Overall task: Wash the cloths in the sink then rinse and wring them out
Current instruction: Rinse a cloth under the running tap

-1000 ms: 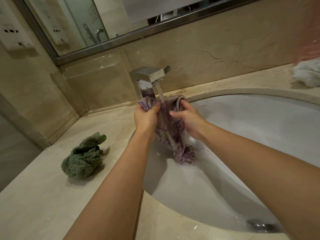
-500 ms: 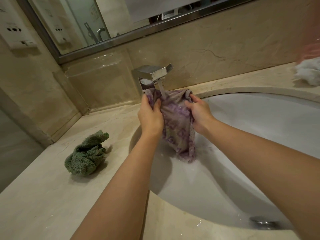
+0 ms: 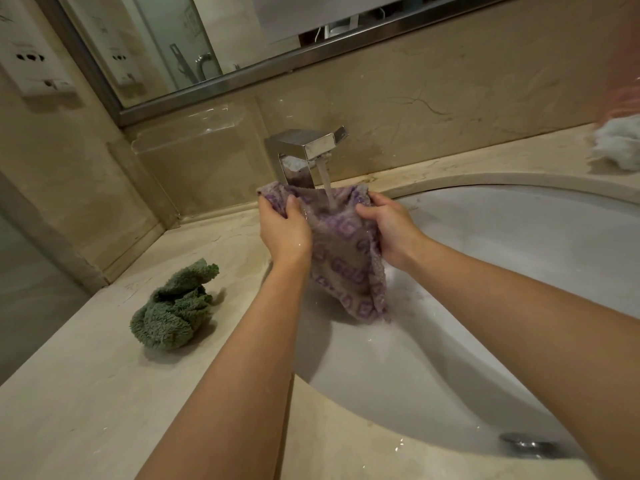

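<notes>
Three cloths are in view, and we take the scene from the biggest thing down. The counter (image 3: pixel 86 393) of pale stone carries everything; the white sink (image 3: pixel 502 271) is sunk into it and fills its right half, with the drain (image 3: pixel 526 444) near the front edge. At the sink's back rim stands the chrome tap (image 3: pixel 304 150), running, its stream (image 3: pixel 328 188) falling onto the purple cloth (image 3: pixel 346 265).

We hold that cloth spread between both hands, over the back left part of the basin. Our left hand (image 3: pixel 284 230) grips its upper left corner with the thumb over the fabric; our right hand (image 3: pixel 389 226) grips the upper right corner with fingers curled round the edge. The hands are apart, with the stretched top edge between them, and the rest hangs down to a dripping point just above the basin wall.

A green cloth (image 3: pixel 173 310) lies bunched on the counter near its left edge, well apart from the sink. A white cloth (image 3: pixel 620 147) sits at the far right back corner, blurred.

We judge the risks modest. The stream strikes taut fabric close to the sink's back left rim, so water may bounce onto the counter. A wet, heavy cloth held only by its corners may slip from one grip and drop into the basin.
</notes>
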`<state>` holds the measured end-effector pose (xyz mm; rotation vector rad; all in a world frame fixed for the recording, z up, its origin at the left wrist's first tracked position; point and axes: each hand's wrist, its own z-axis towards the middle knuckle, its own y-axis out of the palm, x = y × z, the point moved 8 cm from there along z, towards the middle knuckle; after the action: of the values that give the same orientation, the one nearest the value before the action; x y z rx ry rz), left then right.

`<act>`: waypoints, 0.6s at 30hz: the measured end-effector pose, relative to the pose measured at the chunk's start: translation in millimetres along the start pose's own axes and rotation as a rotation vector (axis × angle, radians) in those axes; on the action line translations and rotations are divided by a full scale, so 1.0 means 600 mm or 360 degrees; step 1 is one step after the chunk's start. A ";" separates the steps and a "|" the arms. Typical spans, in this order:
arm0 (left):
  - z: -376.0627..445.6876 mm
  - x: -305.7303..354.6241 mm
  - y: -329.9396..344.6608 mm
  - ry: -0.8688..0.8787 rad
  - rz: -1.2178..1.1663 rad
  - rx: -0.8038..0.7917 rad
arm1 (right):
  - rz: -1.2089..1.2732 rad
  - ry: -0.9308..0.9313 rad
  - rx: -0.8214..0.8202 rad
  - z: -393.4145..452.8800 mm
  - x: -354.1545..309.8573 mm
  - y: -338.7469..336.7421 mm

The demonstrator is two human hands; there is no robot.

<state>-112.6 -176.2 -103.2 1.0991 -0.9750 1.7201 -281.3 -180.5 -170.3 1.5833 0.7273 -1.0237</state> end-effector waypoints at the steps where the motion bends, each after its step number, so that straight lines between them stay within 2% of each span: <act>1: 0.003 -0.008 0.002 -0.0048 -0.0013 -0.0021 | -0.0018 0.0012 -0.0036 -0.002 0.001 0.004; 4: 0.000 -0.022 0.012 -0.0164 -0.0051 -0.0193 | -0.0029 0.0056 -0.0122 -0.009 0.004 0.013; 8: -0.007 -0.026 0.027 -0.0096 0.0248 -0.0403 | 0.0051 0.0122 -0.0190 -0.020 0.000 0.012; 11: -0.010 -0.037 0.041 -0.0130 0.0299 -0.0563 | 0.0110 0.0203 -0.0173 -0.026 0.002 0.009; 18: -0.013 -0.020 0.045 0.0077 0.0380 -0.0507 | 0.0120 0.0237 -0.0182 -0.031 0.006 0.021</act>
<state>-136.7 -181.0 -121.3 0.7558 -1.3396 1.6928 -264.4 -165.6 -166.6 1.5866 0.8068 -0.8020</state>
